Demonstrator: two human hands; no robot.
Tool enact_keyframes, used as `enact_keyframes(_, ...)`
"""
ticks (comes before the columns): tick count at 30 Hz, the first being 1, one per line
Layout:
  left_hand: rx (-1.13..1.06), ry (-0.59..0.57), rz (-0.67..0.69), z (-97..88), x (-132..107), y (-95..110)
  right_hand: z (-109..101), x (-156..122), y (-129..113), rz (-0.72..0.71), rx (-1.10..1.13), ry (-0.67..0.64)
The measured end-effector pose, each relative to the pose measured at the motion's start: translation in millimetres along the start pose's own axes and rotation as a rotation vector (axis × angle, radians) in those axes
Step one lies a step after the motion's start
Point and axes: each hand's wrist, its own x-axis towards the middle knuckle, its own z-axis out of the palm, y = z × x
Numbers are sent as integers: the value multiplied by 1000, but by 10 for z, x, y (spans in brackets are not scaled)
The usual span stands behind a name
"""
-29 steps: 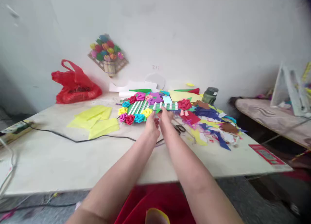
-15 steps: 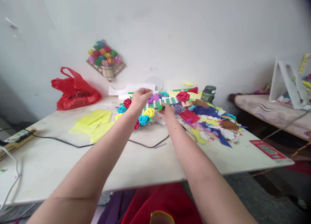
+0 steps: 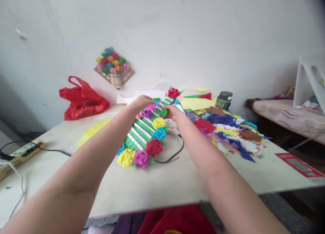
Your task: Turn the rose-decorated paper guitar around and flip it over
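Gripping the green craft [image 3: 143, 129] with our right hand [image 3: 171, 112], we cannot tell whether our left hand [image 3: 143, 101], at its eleven o'clock, has fingers grasping it.

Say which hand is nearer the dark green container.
Right. The right hand is at the neck of the flowered green craft, left of the dark green container. The left hand is farther left, at the craft's other side.
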Motion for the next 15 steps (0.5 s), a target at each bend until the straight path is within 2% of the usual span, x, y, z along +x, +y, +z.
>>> enact_keyframes(4, -63, -166, -68, -73, 112, -185, 86, 123, -17, 1, -50, -161)
enact_keyframes(9, -262, -295, -200, -153, 13, -295, 205, 246, -30, 50, -134, -316)
enact_keyframes(15, -411, -425, -193, -206, -14, -481, 433, 355, -40, 89, -177, -476)
